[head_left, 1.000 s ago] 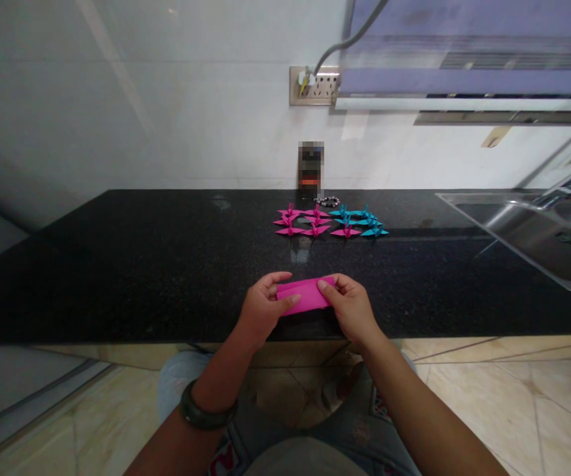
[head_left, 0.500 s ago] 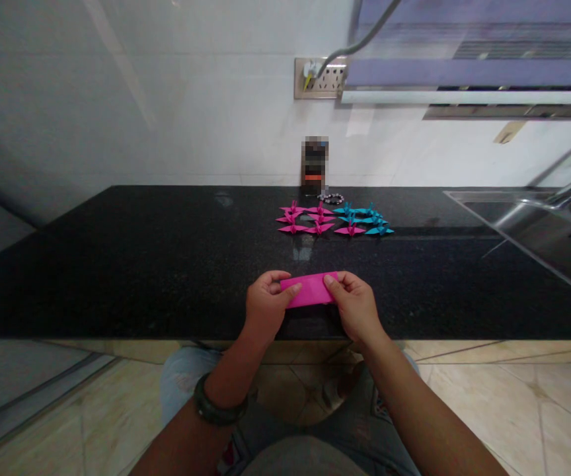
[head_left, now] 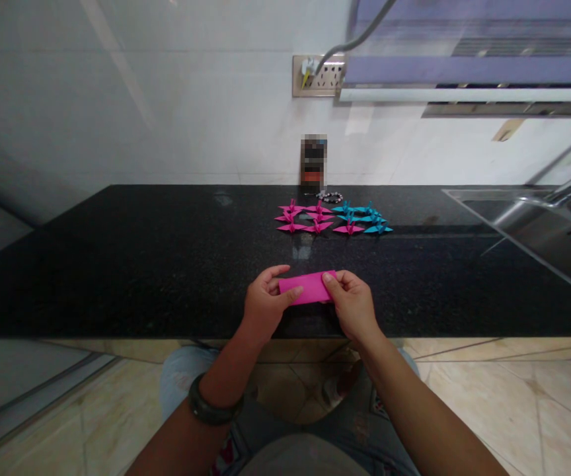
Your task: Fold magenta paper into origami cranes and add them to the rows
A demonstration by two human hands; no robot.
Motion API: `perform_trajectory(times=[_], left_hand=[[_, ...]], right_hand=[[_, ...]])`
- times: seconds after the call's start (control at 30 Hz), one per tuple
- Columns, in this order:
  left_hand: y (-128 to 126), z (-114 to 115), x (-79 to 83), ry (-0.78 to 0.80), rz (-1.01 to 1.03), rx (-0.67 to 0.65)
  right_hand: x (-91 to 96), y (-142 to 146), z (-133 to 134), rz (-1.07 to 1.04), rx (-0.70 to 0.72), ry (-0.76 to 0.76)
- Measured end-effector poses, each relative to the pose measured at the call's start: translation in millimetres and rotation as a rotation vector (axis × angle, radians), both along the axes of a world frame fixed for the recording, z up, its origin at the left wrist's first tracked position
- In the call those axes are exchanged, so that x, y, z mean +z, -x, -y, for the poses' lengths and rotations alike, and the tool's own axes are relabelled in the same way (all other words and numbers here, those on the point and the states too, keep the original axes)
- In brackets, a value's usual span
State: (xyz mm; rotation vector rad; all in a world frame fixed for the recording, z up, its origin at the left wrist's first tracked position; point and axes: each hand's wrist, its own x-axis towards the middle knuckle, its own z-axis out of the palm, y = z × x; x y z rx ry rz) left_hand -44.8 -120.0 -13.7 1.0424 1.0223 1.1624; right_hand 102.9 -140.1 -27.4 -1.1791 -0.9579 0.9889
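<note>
A pink sheet of paper [head_left: 309,289], folded into a flat rectangle, is held between both hands above the near part of the counter. At its left end, my left hand [head_left: 266,297] grips it with the thumb on top; the index finger is raised off the paper. My right hand [head_left: 352,297] pinches the right end, thumb on the face and fingers behind, where they are partly hidden. Beyond the hands stand several folded paper cranes, pink ones [head_left: 318,227] to the left and blue ones [head_left: 377,229] to the right.
A black stone counter [head_left: 117,264] runs across the view. Behind the cranes lie a beaded bracelet [head_left: 332,197] and a blurred-out upright object [head_left: 314,162] against the wall. A steel sink [head_left: 558,231] is at the right; a wall socket [head_left: 318,76] holds a plug.
The left index finger has lifted slightly away from the paper's upper edge. Both hands still hold the pink paper in nearly the same place.
</note>
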Motion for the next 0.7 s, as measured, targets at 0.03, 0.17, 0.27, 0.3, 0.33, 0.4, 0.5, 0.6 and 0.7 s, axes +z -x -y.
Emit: perform_trajectory(times=[0.03,0.17,0.27,0.3,0.33,0.4,0.5,0.6,0.7], left_hand=[[0.2,0.0,-0.5,-0.001,0.003,0.011],[0.7,-0.1,-2.4,-0.017,0.005,0.059],[0.2,-0.1,-2.3,-0.014,-0.004,0.086],[-0.1,0.0,-2.0,-0.01,-0.009,0.094],[-0.4,0.0,-1.8,-0.008,-0.014,0.1],[-0.9,0.1,-1.6,-0.007,-0.024,0.108],[-1.2,0.1,-2.4,-0.008,-0.035,0.112],[-1.0,0.1,-3.4,-0.018,-0.031,0.106],[-0.8,0.3,-3.5,-0.026,-0.034,0.105]], right_hand=[[0.4,0.2,0.3,-0.012,0.015,0.0],[1.7,1.2,1.6,-0.091,0.088,0.004],[2.3,1.7,2.5,-0.117,0.11,0.008],[2.5,1.8,2.7,-0.113,0.107,0.01],[2.8,1.8,2.8,-0.103,0.101,0.014],[3.2,1.6,2.6,-0.075,0.08,0.024],[2.9,1.1,1.6,-0.029,0.061,0.035],[2.4,0.6,0.6,0.0,0.054,0.039],[2.6,0.4,0.4,0.009,0.048,0.038]])
